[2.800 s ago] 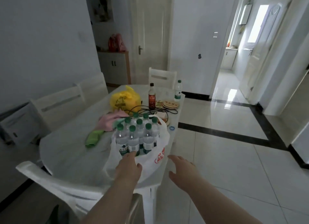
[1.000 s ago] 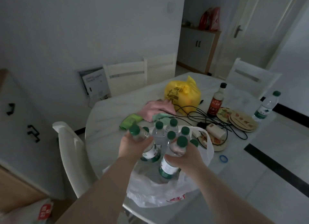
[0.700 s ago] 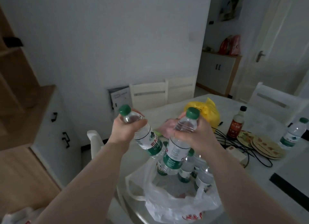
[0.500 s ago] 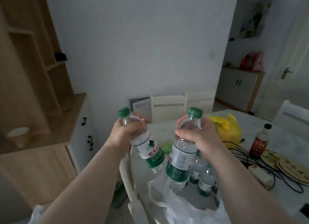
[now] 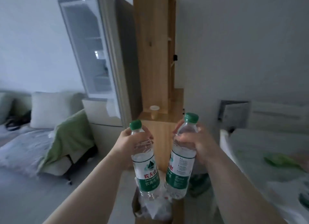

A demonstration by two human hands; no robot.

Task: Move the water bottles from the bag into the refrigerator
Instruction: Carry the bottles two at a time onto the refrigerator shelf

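Observation:
My left hand (image 5: 129, 144) grips one clear water bottle (image 5: 146, 167) by its shoulder, just under the green cap. My right hand (image 5: 198, 145) grips a second water bottle (image 5: 181, 167) the same way. Both bottles hang upright, side by side, in mid-air at the centre of the view. The refrigerator (image 5: 107, 96) stands ahead to the left, its upper door (image 5: 83, 45) swung open with the shelves showing. The bag with the other bottles is out of view.
A tall wooden shelf unit (image 5: 155, 65) stands right of the refrigerator, a small cup (image 5: 154, 112) on its ledge. A sofa with a green blanket (image 5: 70, 137) lies to the left. The white table's edge (image 5: 250, 148) is at the right. A bin with plastic (image 5: 155, 207) sits below the bottles.
I lifted two bottles out of the bag and turned left, away from the table. The open refrigerator and sofa have come into view; the bag has left it.

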